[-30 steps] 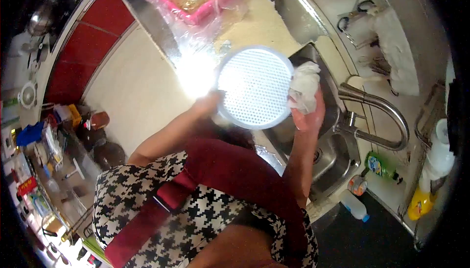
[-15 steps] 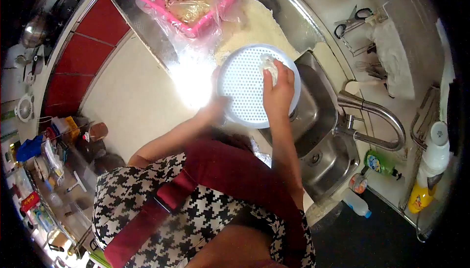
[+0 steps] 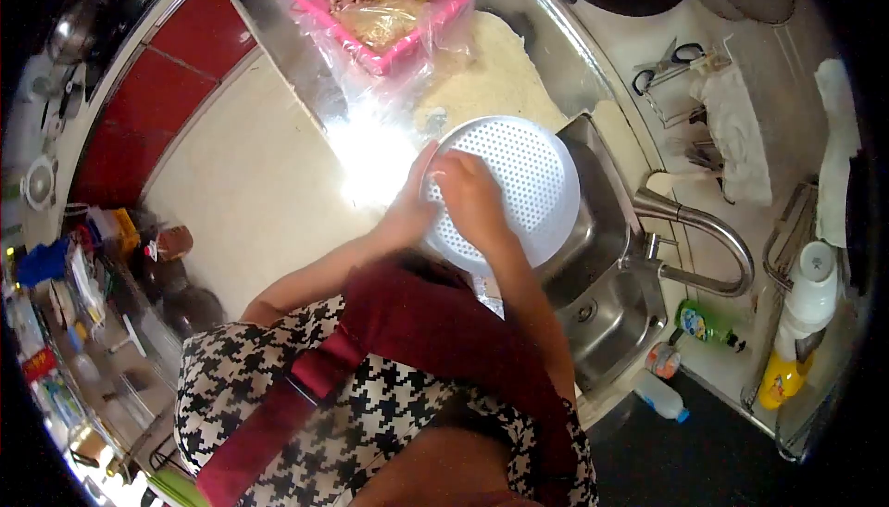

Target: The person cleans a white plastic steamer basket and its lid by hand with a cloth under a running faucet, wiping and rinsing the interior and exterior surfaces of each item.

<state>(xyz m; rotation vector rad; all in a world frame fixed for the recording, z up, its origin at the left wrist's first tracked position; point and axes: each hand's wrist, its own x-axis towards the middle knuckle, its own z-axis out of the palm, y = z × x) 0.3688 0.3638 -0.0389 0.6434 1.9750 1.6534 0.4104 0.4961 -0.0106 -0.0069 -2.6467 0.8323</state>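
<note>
My left hand (image 3: 413, 203) grips the left rim of a round white perforated steamer tray (image 3: 532, 169), its fingers partly under the edge. The tray is held over the counter and the near edge of the sink. My right hand (image 3: 470, 200) is closed and pressed on the tray's left side, close to my left hand. The crumpled white cloth it held a moment ago is covered by the fingers now. Beyond the tray a flat pale yellow sheet (image 3: 491, 62) lies on the counter.
A pink basket (image 3: 400, 61) lined with a plastic bag holds chopped food at the back. To the right are a steel double sink (image 3: 619, 322) and a curved faucet (image 3: 732, 248). Scissors (image 3: 669, 61), a green bottle (image 3: 701, 322) and a pale bottle (image 3: 659, 396) stand or lie farther right.
My right hand has moved from the tray's upper right to its left side, and the cloth has gone out of sight. The tray and scene sit slightly lower in view.
</note>
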